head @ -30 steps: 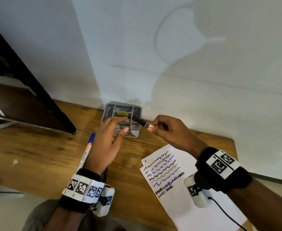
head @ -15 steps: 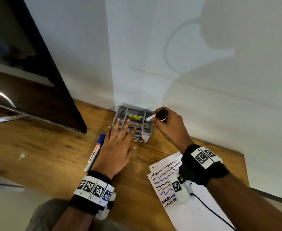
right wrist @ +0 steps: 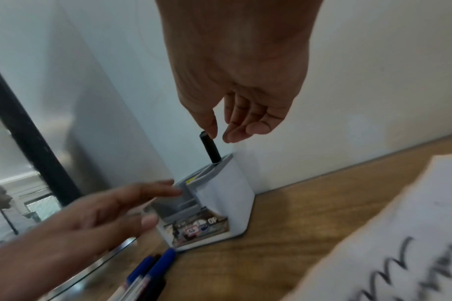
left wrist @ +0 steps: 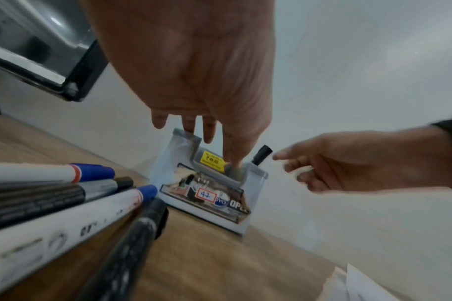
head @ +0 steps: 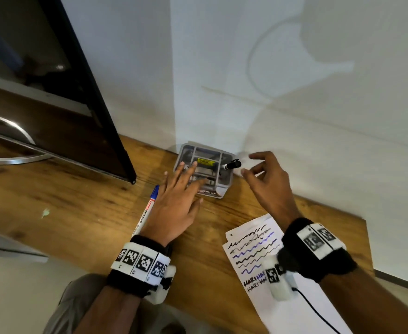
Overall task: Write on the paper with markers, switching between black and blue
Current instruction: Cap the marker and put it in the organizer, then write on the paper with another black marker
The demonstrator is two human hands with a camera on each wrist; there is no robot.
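Head view: the black marker point(head: 231, 164) stands in the gray organizer point(head: 204, 170) at the worktop's back; the right hand point(head: 268, 179) hovers beside it, fingers loose, holding nothing.

Left wrist: the left hand point(left wrist: 193, 67) steadies the organizer, fingers straight.

Right wrist: the paper point(right wrist: 389, 234) lies nearby (black apparently stowed; a blue marker point(right wrist: 155, 264) seems next).
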